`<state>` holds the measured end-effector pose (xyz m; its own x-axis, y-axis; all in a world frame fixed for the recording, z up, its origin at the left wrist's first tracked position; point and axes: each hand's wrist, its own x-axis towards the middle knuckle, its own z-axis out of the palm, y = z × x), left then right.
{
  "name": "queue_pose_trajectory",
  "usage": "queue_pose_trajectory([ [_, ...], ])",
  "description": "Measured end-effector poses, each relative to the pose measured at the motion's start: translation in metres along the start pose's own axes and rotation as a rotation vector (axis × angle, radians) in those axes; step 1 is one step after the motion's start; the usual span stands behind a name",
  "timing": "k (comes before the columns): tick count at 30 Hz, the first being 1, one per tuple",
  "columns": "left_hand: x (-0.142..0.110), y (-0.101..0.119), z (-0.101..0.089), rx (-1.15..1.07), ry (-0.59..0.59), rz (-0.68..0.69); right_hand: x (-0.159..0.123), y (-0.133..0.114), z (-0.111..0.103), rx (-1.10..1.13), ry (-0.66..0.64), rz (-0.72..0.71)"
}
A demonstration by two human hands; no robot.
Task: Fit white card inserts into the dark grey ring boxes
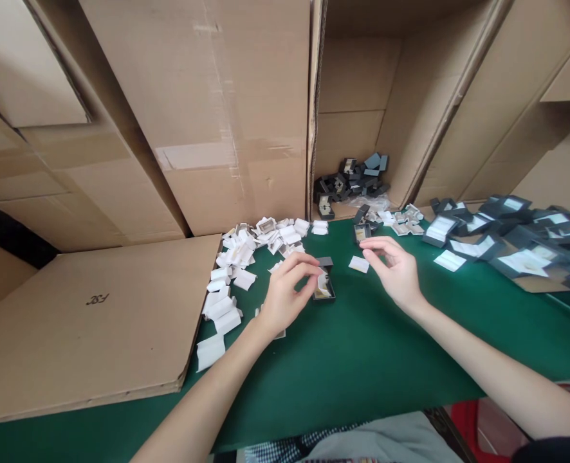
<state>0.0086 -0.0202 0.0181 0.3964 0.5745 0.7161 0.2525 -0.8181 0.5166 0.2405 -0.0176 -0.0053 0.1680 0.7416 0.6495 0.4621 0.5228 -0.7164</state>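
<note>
A small dark hinged box [324, 294] stands with its lid up on the green table, a white paper insert [322, 283] inside it. My left hand [289, 289] is at this box's left side, thumb and forefinger pinched at the insert's upper edge. My right hand [395, 269] is farther right with fingers curved, and a gap shows between thumb and forefinger. Its fingertips are close to another small dark box [361, 233]; whether they touch it I cannot tell. A flat white card [359, 264] lies just left of that hand's thumb.
Folded white inserts [239, 254] are heaped along the left. Many dark boxes [487, 231] are piled at the right. An upright carton [352, 77] open towards me holds more dark boxes [357, 177]. A flattened cardboard sheet [96, 315] covers the table's left part.
</note>
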Motion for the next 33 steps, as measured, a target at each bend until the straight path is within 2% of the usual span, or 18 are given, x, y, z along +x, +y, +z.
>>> queue_pose_trajectory([
  [3, -0.002, 0.0, 0.002, 0.025, -0.039, 0.088, -0.006, -0.012, 0.002, -0.044, -0.091, -0.112],
  [6, -0.002, -0.001, 0.002, 0.042, -0.039, 0.12, -0.012, -0.023, 0.005, -0.037, -0.22, -0.196],
  [11, -0.002, -0.001, 0.002, 0.063, -0.018, 0.125, -0.02, -0.026, 0.011, 0.023, -0.365, -0.137],
  [14, -0.003, -0.001, 0.003, 0.072, -0.021, 0.125, -0.022, -0.026, 0.013, 0.023, -0.38, -0.109],
  [21, -0.005, 0.001, 0.006, -0.006, -0.084, 0.111, -0.024, -0.028, 0.014, 0.041, -0.396, -0.214],
  [28, -0.002, 0.002, 0.006, -0.106, -0.193, 0.006, -0.022, -0.024, 0.012, 0.002, -0.295, -0.265],
  [33, -0.004, 0.002, 0.007, -0.148, -0.278, -0.02, -0.02, -0.027, 0.011, 0.074, -0.359, -0.257],
])
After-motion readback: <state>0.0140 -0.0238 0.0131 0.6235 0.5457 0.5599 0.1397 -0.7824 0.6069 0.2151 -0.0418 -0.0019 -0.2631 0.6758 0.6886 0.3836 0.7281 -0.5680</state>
